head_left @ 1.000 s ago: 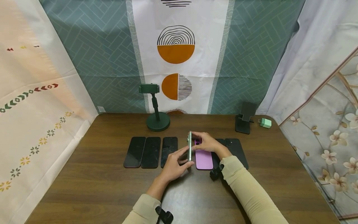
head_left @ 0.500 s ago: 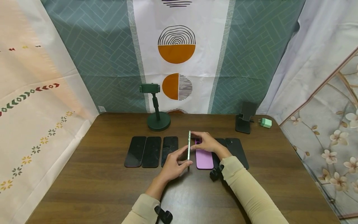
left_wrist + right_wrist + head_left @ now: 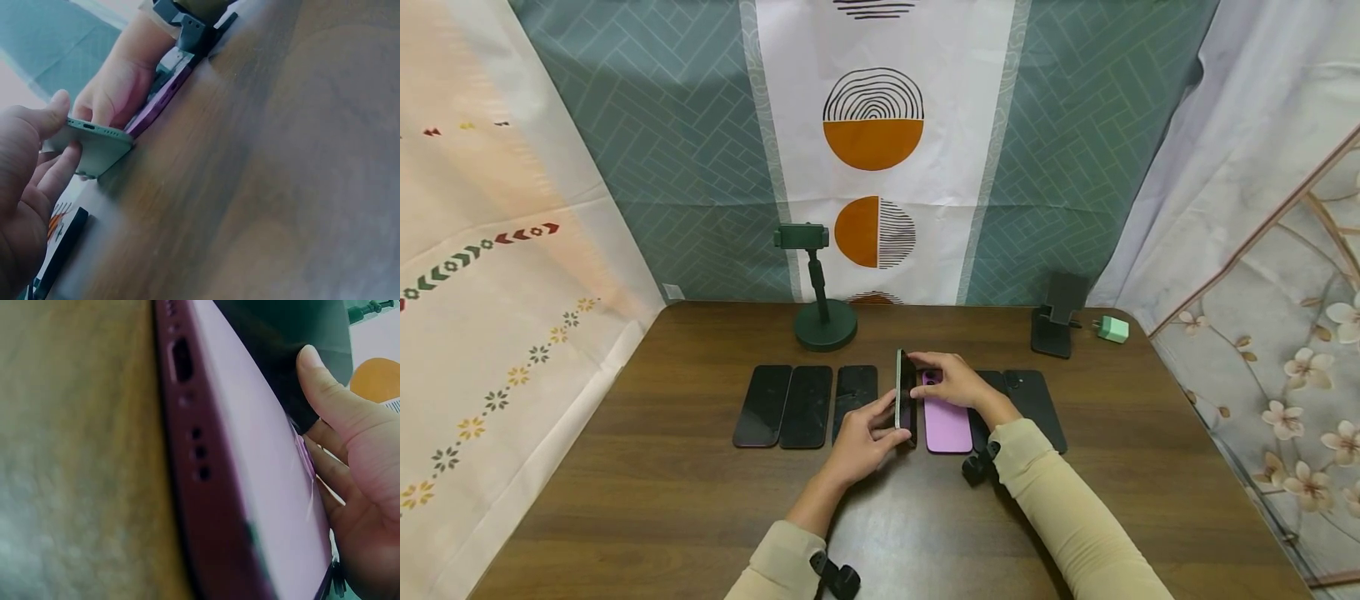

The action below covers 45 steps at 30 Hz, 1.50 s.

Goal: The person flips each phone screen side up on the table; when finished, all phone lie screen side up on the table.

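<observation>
Between both hands a pale green smartphone stands on its long edge, tipped so its dark screen faces right. My left hand pinches its near end; in the left wrist view the thumb and fingers lie on either side of the end with the charging port, below which the pale back shows. My right hand holds the far end, its thumb against the dark screen in the right wrist view. Under the right hand a purple phone lies back up, its camera end partly covered.
Several dark phones lie in a row: a black phone at the left end, another black phone at the right. Behind them stand a green phone holder, a black folding stand and a mint charger plug.
The held phone has turned from edge-on, with its back partly showing on the left, to its screen showing on the right. My left hand has shifted slightly left; the right hand has barely moved.
</observation>
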### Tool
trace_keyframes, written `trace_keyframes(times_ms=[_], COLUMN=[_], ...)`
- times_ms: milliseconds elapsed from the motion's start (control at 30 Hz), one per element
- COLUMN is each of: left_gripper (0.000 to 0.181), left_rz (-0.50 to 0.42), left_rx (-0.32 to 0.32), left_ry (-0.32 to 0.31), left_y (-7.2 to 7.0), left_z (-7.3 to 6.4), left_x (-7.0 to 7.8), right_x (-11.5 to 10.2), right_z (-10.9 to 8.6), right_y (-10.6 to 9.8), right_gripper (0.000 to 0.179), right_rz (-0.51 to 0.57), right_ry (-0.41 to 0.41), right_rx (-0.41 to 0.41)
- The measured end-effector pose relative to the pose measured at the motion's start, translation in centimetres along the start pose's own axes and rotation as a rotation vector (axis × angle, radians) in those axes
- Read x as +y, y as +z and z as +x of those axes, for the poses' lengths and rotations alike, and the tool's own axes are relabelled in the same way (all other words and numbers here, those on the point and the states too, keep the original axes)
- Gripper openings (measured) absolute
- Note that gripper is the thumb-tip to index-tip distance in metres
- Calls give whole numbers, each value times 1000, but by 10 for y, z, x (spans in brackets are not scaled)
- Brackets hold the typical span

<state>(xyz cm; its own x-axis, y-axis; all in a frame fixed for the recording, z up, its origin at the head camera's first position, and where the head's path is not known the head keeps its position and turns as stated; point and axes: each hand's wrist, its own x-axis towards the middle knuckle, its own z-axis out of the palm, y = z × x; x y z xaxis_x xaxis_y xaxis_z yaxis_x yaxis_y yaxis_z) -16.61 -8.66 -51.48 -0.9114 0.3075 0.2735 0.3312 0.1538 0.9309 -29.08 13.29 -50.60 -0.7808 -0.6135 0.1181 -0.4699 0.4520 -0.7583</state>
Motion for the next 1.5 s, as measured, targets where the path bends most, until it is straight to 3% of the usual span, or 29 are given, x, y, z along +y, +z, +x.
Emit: trace_keyframes(times_ms=[300, 433, 600, 667, 967, 1200, 1500], left_gripper=[69, 64, 71, 76, 77, 78, 77], left_rz=[4, 44, 92, 119, 440, 488, 530], left_rx=[34, 41, 26, 19, 41, -5, -31], left_ry=[17, 0, -21, -40, -44, -133, -129], left_y=[-2, -3, -6, -7, -12, -13, -16], left_z=[-2, -3, -2, -1, 1, 0, -1], left_x=[0, 15, 10, 1, 5, 4, 4], right_x=[0, 1, 0, -1, -5, -4, -8], right_z=[0, 0, -1, -1, 0, 1, 3], right_y=[1, 2, 4, 4, 5, 7, 10], right_gripper=[66, 64, 61, 61, 60, 61, 63], right_rz=[-40, -73, -83, -91, -114, -144, -158], right_ry=[29, 33, 30, 32, 28, 27, 40], right_rx=[28, 55, 71, 68, 54, 47, 56])
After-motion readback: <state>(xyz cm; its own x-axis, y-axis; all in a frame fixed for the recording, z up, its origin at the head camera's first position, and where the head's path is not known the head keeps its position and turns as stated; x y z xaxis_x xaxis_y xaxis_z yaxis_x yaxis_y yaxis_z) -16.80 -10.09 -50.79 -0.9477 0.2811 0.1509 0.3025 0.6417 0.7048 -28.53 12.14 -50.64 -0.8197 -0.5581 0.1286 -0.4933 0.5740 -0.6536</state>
